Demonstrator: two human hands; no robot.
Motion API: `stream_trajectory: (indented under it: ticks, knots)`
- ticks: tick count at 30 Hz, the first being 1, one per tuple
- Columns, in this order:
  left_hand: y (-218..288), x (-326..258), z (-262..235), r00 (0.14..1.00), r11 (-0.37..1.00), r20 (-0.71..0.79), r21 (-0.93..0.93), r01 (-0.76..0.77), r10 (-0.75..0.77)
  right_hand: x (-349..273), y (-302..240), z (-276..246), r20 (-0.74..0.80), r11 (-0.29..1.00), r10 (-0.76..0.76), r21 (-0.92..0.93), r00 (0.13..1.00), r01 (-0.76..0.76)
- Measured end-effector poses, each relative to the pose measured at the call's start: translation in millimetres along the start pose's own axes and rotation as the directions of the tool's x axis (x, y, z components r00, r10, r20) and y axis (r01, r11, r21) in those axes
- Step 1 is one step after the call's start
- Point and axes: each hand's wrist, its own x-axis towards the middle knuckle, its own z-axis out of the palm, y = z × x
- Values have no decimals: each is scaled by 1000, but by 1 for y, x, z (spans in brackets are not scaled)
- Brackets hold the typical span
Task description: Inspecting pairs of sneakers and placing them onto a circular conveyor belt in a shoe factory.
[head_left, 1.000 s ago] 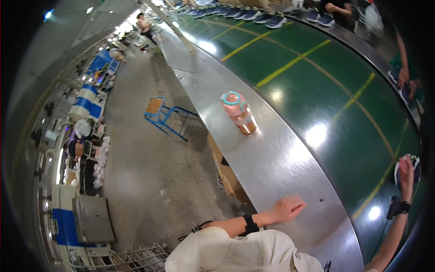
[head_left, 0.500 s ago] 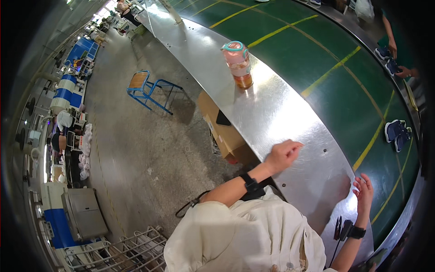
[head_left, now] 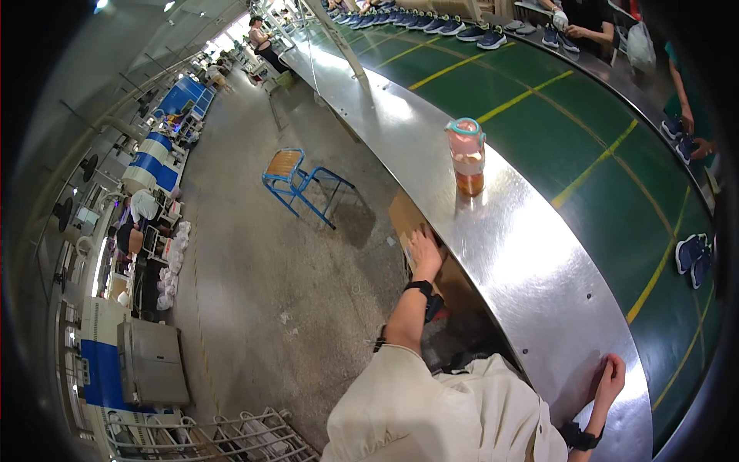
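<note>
My left hand (head_left: 426,252) reaches below the table's near edge, at the open cardboard box (head_left: 401,218). Its fingers are stretched out and partly hide the box's inside; no held object shows. My right hand (head_left: 612,377) hovers over the right part of the metal tabletop (head_left: 570,331), fingers loosely bent and nothing in them. Each wrist wears a black band. Farther along the tabletop stands a pink clear bottle (head_left: 467,160) with a teal-rimmed lid and amber liquid at its bottom.
A green conveyor belt (head_left: 570,150) with yellow lines runs beyond the tabletop. On it lie dark blue sneakers (head_left: 693,259), with more in a row at the far end. Co-workers' hands (head_left: 687,123) handle shoes across the belt. A blue-framed stool (head_left: 296,181) stands on the floor.
My left hand has moved off the tabletop and down to the box. A black phone-like object seen there before is now out of sight. The view has shifted, bringing more shoes in.
</note>
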Motion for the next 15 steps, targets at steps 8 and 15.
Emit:
stream_trajectory:
  ticks: [8,15]
  knots:
    - [13,24,40,980,972,155,217,90,-126,-9,-7,6,-44,998,-59,-37,997,58]
    - [-6,39,86,853,767,462,630,-123,-242,-5,-1,16,-70,996,31,-82,997,-37]
